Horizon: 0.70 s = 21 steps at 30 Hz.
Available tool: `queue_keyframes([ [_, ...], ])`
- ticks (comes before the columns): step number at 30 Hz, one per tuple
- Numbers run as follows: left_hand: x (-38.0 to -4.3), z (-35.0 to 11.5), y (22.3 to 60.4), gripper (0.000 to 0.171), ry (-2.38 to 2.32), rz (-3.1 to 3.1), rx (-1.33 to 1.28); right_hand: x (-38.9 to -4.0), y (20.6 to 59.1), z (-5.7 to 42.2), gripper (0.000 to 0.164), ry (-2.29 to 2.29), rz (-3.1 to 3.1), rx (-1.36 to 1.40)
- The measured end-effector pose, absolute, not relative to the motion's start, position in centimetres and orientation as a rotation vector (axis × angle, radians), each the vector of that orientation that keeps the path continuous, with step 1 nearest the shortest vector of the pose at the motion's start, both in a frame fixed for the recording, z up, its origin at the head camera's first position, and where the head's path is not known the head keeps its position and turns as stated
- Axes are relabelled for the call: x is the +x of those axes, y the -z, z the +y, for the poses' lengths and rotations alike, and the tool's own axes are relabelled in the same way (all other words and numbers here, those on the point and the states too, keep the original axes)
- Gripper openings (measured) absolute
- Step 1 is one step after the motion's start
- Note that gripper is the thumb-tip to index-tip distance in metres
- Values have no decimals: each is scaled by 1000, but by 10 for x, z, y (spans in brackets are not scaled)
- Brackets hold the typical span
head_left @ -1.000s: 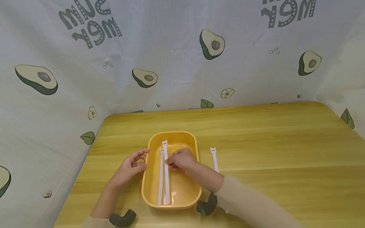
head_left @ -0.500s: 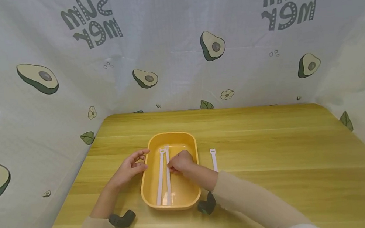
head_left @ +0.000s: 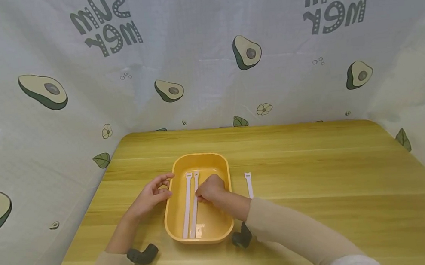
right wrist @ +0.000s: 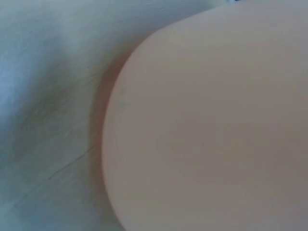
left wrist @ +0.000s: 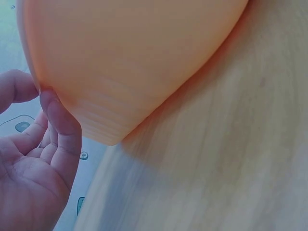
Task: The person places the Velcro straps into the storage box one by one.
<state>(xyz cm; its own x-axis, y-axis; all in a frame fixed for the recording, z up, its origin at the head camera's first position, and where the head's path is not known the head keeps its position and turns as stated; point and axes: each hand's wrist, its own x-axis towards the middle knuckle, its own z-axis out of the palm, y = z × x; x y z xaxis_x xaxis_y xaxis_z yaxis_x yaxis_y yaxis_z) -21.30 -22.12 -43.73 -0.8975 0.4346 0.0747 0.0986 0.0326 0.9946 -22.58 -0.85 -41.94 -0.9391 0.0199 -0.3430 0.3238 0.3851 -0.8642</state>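
A yellow tray [head_left: 215, 220] holds two long white hook-and-loop cable ties with slotted heads, lying nearly side by side. My right hand [head_left: 211, 188] reaches inside, its fingertips pinching the right cable tie [head_left: 194, 218] near mid-length. Just left of it lies the other cable tie [head_left: 186, 208]. At the tray's left rim is my left hand [head_left: 152, 196]; in the left wrist view its curled fingers [left wrist: 62, 122] grip the edge of the tray [left wrist: 125, 62]. The right wrist view shows only the outside of the tray [right wrist: 202, 125], with the right hand out of sight.
A third cable tie [head_left: 249, 184] lies on the wooden table [head_left: 337, 171] right of the tray, its near end hidden by the right forearm. Dark curved pieces [head_left: 143, 255] sit at both wrists. A printed avocado curtain [head_left: 205, 64] hangs behind the table.
The right cable tie's far end has come down from above the tray's back wall to lie lower inside, with the right hand still at it. The left hand stays at the rim.
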Motion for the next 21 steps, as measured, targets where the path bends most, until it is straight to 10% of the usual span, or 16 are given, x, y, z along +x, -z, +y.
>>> queue_keyframes([
  [21,-212,-223,438,55,-1941,2064,574,-220,417,-8,17,1669,2312,279],
])
